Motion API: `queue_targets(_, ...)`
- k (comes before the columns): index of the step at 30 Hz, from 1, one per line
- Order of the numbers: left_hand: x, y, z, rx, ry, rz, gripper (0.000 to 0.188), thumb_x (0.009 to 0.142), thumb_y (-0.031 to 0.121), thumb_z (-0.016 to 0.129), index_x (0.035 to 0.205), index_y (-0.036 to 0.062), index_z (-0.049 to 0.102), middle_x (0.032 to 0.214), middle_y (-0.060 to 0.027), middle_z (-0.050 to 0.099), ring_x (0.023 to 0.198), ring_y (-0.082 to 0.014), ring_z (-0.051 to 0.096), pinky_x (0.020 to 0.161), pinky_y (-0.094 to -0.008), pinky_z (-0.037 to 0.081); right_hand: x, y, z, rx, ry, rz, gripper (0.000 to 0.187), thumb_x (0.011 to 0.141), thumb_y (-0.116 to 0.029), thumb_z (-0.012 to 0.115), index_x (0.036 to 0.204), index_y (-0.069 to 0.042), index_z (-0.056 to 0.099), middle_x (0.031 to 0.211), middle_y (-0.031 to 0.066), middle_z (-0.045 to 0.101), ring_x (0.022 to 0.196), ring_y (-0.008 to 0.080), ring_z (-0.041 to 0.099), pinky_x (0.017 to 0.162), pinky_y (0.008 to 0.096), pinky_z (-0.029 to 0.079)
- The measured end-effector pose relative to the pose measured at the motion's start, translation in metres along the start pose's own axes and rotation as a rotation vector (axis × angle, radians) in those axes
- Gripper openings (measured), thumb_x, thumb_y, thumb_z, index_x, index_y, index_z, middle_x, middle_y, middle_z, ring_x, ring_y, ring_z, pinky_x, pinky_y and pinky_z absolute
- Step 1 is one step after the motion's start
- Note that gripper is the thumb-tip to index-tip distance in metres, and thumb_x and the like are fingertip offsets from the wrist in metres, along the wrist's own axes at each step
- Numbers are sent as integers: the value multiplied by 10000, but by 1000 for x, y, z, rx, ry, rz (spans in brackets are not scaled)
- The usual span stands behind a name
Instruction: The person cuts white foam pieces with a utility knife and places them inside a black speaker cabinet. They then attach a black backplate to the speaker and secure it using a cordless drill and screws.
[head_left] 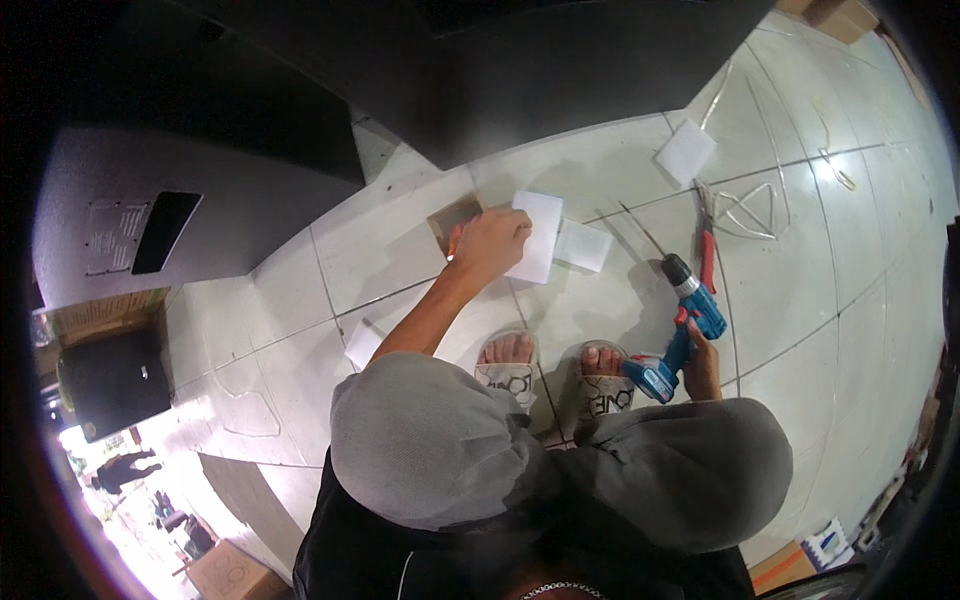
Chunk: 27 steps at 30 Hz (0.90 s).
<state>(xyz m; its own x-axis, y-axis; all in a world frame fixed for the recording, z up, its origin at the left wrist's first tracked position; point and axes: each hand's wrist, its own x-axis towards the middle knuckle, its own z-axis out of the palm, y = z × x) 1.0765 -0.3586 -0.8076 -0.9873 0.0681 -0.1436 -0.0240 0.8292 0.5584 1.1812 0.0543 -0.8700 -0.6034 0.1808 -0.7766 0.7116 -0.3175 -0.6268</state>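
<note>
My right hand (pixel 703 365) grips the handle of a blue cordless drill (pixel 685 330), whose long thin bit points away over the floor. My left hand (pixel 490 245) is closed, its fingers curled at the left edge of a white block (pixel 537 235). A small orange thing (pixel 455 241) shows beside this hand; most of it is hidden, so its kind does not show. Partly behind the hand lies a small brown piece (pixel 443 226). Another white block (pixel 584 246) lies just to the right of the first.
Large dark cabinets (pixel 540 80) stand ahead, another (pixel 230 200) at left. Red-handled pliers (pixel 708 262) and a loose clear cord (pixel 745 210) lie beyond the drill. White pieces (pixel 686 153) are scattered on the tiled floor (pixel 800 290). A cardboard box (pixel 232 575) sits lower left.
</note>
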Motion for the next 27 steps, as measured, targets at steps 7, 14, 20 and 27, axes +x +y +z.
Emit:
queue_targets(7,21,-37,-12,260,93,-196,178,815,93,614,948,9,698,952,-220,698,917,-417,690,840,-516,558,-1,9,19,122,-65,-8,318,928,-390,718,1035,-109,615,752,4,577,614,130,564,569,278,458)
queue_targets(14,10,-74,7,444,-48,-95,160,747,79,661,867,29,754,931,-242,712,978,-422,677,884,-517,529,-19,7,-20,414,-360,-304,331,942,-369,649,1146,-111,613,933,42,608,777,201,587,695,371,478)
queue_targets(20,10,-72,6,337,-25,-139,189,746,73,651,901,42,754,967,-231,711,1002,-425,661,957,-532,474,-58,-65,14,59,-452,-458,555,705,-345,783,1047,52,599,802,168,677,737,312,691,718,433,578)
queue_targets(27,-12,-51,-18,253,81,-163,151,865,164,714,874,15,689,878,-205,729,832,-359,719,798,-456,559,-113,-118,64,57,-576,-560,723,661,-139,817,1315,19,551,1077,142,689,820,248,697,775,398,571)
